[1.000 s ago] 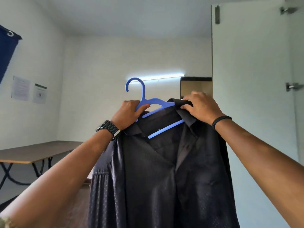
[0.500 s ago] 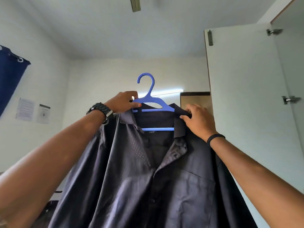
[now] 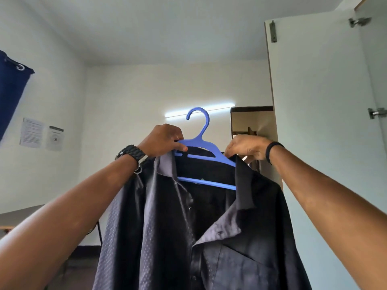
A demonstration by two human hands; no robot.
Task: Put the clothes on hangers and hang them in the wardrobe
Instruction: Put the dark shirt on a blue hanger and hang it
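Observation:
A dark, dotted shirt hangs on a blue plastic hanger, held up in front of me at head height. My left hand grips the hanger's left shoulder together with the shirt's collar. My right hand pinches the right side of the collar where it sits over the hanger's right arm. The hanger's hook points up and curls to the left. The shirt front is open and its lower part runs out of the frame.
The open wardrobe door stands at the right, with metal hinges on its edge. A blue curtain hangs at the far left beside papers on the wall. A table edge shows low left.
The hanger has levelled out from its earlier tilt and the shirt now sits over both its arms. My right hand has shifted outward along the collar. The view has tipped upward.

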